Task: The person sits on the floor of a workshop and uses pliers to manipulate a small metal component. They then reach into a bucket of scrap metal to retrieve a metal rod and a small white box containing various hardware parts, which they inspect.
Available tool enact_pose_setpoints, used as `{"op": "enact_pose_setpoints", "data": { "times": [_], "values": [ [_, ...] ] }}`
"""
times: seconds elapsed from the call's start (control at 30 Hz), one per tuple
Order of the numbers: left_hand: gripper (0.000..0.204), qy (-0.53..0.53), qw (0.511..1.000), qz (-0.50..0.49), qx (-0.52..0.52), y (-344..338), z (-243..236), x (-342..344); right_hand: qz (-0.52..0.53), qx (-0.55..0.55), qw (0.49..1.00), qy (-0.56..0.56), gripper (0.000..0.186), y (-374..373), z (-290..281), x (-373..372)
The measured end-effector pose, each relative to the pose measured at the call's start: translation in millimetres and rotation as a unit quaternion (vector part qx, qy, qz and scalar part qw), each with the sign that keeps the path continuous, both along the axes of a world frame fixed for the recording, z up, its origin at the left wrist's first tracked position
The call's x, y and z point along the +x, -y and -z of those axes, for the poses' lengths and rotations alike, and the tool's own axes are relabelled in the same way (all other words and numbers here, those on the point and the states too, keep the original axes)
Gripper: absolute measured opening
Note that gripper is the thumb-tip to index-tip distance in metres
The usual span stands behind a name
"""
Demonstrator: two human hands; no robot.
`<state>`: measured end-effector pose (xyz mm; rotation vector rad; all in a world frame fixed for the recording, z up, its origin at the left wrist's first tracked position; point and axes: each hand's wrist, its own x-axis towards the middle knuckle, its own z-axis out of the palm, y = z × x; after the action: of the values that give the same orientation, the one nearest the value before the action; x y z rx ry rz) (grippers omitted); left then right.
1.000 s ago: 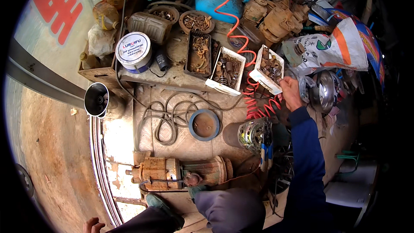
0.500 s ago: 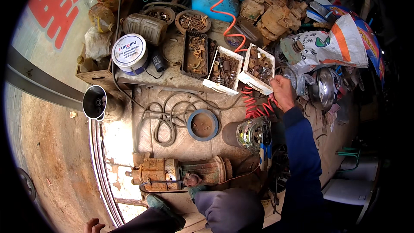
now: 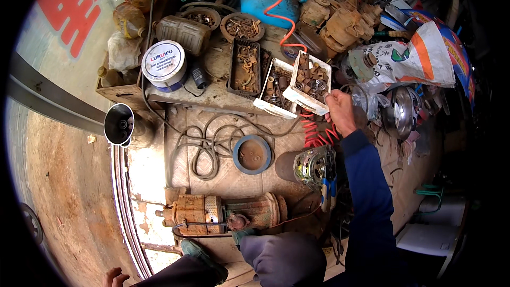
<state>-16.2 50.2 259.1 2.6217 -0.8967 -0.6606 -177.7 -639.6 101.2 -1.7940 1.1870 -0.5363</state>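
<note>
My right hand (image 3: 341, 112) grips the near right corner of a white plastic bin (image 3: 302, 99) filled with rusty springs and small metal parts. This bin lies tilted over the right side of a second white bin (image 3: 274, 110), which holds bolts, springs and bushings. Left of both is a black bin (image 3: 243, 89) of rusty rings and fittings. Low at the left edge, my left hand (image 3: 115, 277) is only partly in view, its fingers loosely bent and apart, with nothing seen in them.
A rusty pump motor (image 3: 199, 214) lies by my feet. Beyond it are a round blue-rimmed dish (image 3: 252, 154), a coiled hose (image 3: 204, 146) and a metal cylinder (image 3: 289, 166) with blue-handled pliers (image 3: 329, 188). A white bucket (image 3: 164, 66) and a red coiled air hose (image 3: 317, 133) are near the bench.
My right hand has shifted the right white bin to the left, so it now overlaps the neighbouring white bin. The left hand stays low at the edge.
</note>
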Motion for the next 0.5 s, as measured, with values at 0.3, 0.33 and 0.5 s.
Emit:
{"op": "enact_pose_setpoints", "data": {
  "times": [0.3, 0.33, 0.5],
  "values": [
    [0.038, -0.013, 0.999, -0.044, 0.009, -10, 9, -8, -0.008, 0.0, 1.0, -0.006, 0.026, -7, 0, 15],
    [0.038, -0.012, 0.999, -0.048, 0.003, -11, 10, -9, -0.008, -0.001, 1.0, -0.006, 0.026, -6, 1, 15],
    [0.038, -0.011, 0.999, -0.032, -0.011, -6, 5, -2, -0.01, -0.015, 1.0, -0.009, 0.026, -10, 1, 21]
  ]
}}
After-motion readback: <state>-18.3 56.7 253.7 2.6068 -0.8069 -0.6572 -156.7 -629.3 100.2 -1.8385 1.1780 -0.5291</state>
